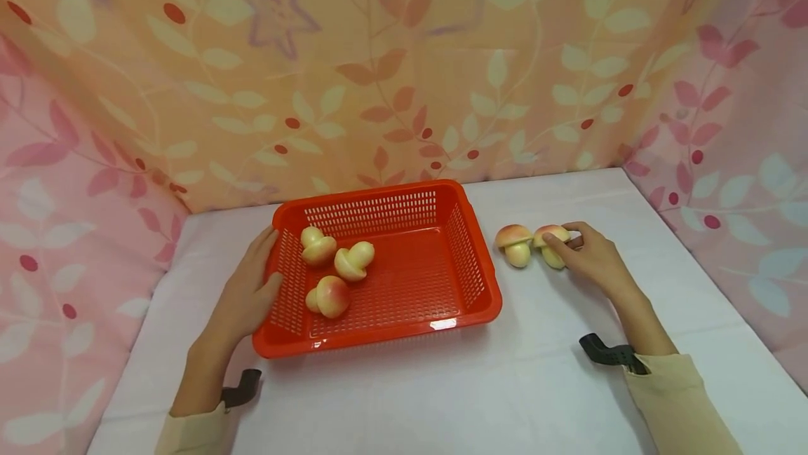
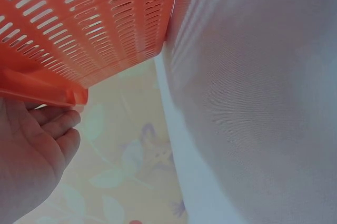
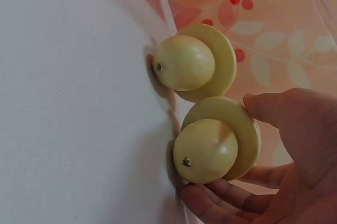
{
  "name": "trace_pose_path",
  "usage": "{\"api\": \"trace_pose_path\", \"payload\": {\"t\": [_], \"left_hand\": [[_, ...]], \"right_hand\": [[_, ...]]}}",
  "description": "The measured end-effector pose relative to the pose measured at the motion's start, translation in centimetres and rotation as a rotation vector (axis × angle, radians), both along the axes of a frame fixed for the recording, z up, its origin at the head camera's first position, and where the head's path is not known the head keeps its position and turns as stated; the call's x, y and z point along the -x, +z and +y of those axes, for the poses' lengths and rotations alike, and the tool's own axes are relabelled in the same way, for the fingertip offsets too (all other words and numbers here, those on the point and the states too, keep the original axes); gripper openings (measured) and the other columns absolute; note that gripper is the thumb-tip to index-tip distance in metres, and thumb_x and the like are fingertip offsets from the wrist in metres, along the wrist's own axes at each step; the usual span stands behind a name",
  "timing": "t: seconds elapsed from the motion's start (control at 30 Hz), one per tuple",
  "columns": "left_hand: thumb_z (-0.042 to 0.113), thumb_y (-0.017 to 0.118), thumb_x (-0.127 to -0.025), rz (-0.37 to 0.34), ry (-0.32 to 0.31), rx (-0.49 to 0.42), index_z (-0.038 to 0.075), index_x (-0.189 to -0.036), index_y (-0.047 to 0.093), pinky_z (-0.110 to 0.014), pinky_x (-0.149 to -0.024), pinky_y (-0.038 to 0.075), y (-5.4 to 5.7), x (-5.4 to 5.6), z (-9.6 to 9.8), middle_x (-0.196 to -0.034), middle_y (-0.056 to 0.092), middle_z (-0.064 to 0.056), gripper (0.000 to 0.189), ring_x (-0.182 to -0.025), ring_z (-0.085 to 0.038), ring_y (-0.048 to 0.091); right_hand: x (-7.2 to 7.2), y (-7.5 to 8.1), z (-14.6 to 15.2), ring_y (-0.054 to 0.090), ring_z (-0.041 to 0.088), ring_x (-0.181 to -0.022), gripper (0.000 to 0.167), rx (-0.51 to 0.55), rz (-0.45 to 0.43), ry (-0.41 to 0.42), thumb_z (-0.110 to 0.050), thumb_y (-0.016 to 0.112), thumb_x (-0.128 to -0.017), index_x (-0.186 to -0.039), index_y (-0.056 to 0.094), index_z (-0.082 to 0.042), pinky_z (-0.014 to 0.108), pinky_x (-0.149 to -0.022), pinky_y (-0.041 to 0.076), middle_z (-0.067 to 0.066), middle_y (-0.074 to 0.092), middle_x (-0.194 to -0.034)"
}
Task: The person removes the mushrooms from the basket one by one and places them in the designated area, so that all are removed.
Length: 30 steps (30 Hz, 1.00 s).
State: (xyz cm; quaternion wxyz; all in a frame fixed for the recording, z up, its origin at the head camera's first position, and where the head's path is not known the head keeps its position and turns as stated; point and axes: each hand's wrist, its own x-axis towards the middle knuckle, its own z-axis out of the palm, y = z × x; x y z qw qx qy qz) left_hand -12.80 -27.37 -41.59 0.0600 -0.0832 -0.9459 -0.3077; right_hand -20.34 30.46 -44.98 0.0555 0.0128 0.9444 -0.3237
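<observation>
A red plastic basket [image 1: 404,287] with slotted walls stands on the white table. My left hand [image 1: 243,301] grips its left rim, thumb on the inner side and fingers under the outer edge, as the left wrist view shows. To the right of the basket, my right hand [image 1: 592,257] holds a toy mushroom [image 3: 205,150] with a pinkish cap and pale stem, thumb on the cap and fingers below. Close beside it stands another toy mushroom [image 1: 517,253], their caps touching or nearly so. Three similar mushrooms [image 1: 333,297] lie in the left part of the basket.
The white-covered table [image 1: 429,399] extends around the basket. A floral curtain [image 1: 404,90] hangs behind it, with pink fabric along both sides. Black wrist mounts [image 1: 609,351] stick out at both sleeves.
</observation>
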Motion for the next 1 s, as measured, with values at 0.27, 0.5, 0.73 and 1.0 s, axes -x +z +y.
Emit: {"api": "trace_pose_path", "payload": {"t": [0.27,0.5,0.73,1.0], "left_hand": [[0.008,0.049,-0.100,-0.002,-0.005,-0.013,0.002,-0.167,0.025,-0.072,-0.125,0.026,0.1,0.2,0.4,-0.177,0.022,-0.016,0.071,-0.161,-0.045,0.025],[0.006,0.049,-0.099,0.005,-0.006,-0.031,0.001,-0.166,0.027,-0.072,-0.125,0.026,0.1,0.3,0.7,-0.176,0.022,-0.017,0.071,-0.160,-0.046,0.026],[0.008,0.048,-0.101,-0.028,0.002,-0.020,0.003,-0.167,0.024,-0.073,-0.125,0.026,-0.5,0.0,0.4,-0.177,0.021,-0.016,0.071,-0.161,-0.046,0.025],[0.008,0.047,-0.101,-0.009,0.001,-0.031,0.003,-0.167,0.025,-0.074,-0.124,0.025,0.2,-0.2,-0.2,-0.177,0.021,-0.017,0.071,-0.161,-0.048,0.025]], "right_hand": [[-0.2,0.7,0.4,0.061,0.054,-0.122,0.092,-0.038,-0.045,0.003,-0.070,0.044,-0.103,-0.157,0.037,0.005,0.065,-0.095,0.052,0.041,0.061,-0.133],[-0.3,1.4,0.6,0.054,0.061,-0.130,0.092,-0.069,-0.019,0.020,-0.066,0.044,-0.104,-0.156,0.036,0.010,0.074,-0.104,0.045,0.046,0.049,-0.144],[-1.5,2.0,-1.0,0.052,0.062,-0.126,0.083,-0.089,0.152,0.009,-0.054,0.057,-0.104,-0.152,0.042,0.012,0.075,-0.097,0.046,0.049,0.042,-0.143],[-2.0,3.7,-4.7,0.052,0.052,-0.132,0.061,0.016,0.416,0.113,-0.029,0.074,-0.097,-0.147,0.054,-0.001,0.075,-0.107,0.044,0.031,0.038,-0.156]]}}
